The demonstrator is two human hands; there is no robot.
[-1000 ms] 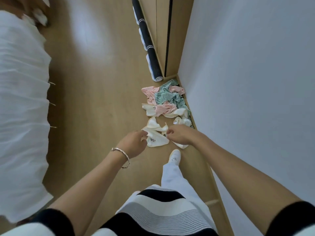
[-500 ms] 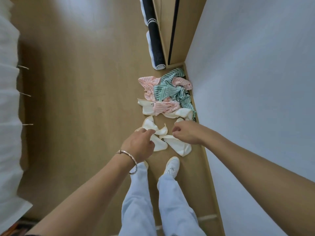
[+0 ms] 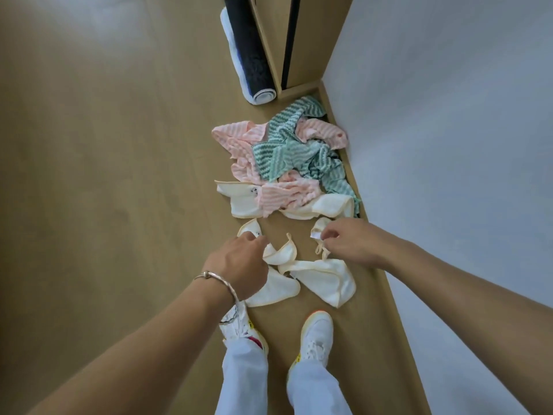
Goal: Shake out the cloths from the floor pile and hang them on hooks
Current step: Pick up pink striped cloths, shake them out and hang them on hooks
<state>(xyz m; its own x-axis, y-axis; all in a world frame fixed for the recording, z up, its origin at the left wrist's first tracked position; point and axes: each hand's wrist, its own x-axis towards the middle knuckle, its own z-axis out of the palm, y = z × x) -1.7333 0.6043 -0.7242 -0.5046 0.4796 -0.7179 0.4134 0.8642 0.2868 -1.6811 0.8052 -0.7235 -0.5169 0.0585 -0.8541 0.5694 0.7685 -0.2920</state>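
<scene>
Looking down from the head camera, the pile (image 3: 287, 163) lies on the wooden floor (image 3: 119, 175) against the wall, just before a rolled dark mat (image 3: 251, 55). It is a rumpled heap of pink-striped and green-striped cloths with cream ones at its near edge. Nearer the white shoes (image 3: 317, 333), a cream cloth (image 3: 323, 280) with yellowish trim and a small hanging loop sprawls crumpled. The right hand (image 3: 350, 241) has a narrow grip: thumb and forefinger pinch the cloth's upper edge by its white tag. The left hand (image 3: 239, 265), wearing a bracelet (image 3: 218, 280), curls its fingers down onto cream fabric; whether that grip has closed I cannot tell.
</scene>
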